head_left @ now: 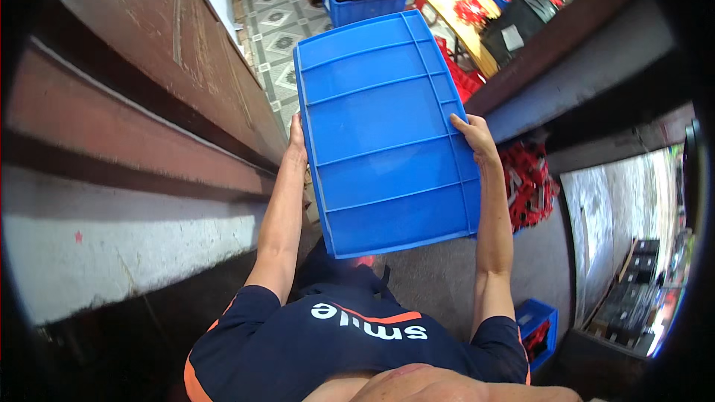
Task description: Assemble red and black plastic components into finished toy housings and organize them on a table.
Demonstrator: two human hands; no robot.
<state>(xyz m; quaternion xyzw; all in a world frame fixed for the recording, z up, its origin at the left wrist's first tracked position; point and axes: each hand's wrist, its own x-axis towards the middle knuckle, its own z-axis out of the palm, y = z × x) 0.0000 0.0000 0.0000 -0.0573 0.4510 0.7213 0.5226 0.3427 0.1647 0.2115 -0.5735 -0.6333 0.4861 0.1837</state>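
Note:
A large blue plastic bin [383, 130] with raised ribs is held up in front of my body, between my two arms. Its flat ribbed face is turned up toward me; whether this is a lid or the underside, I cannot tell. My left hand [298, 138] grips the bin's left side, its fingers mostly hidden behind the edge. On the opposite side my right hand [474, 136] is closed around the edge, thumb resting on top of the ribbed face.
A brown wooden door [171, 52] stands to my left, a dark frame [566, 37] to my right. Beyond are a patterned tile floor [272, 11], a blue crate [365, 12] with a black one, and a wooden table [465, 26]. Red parts [527, 182] are heaped at right.

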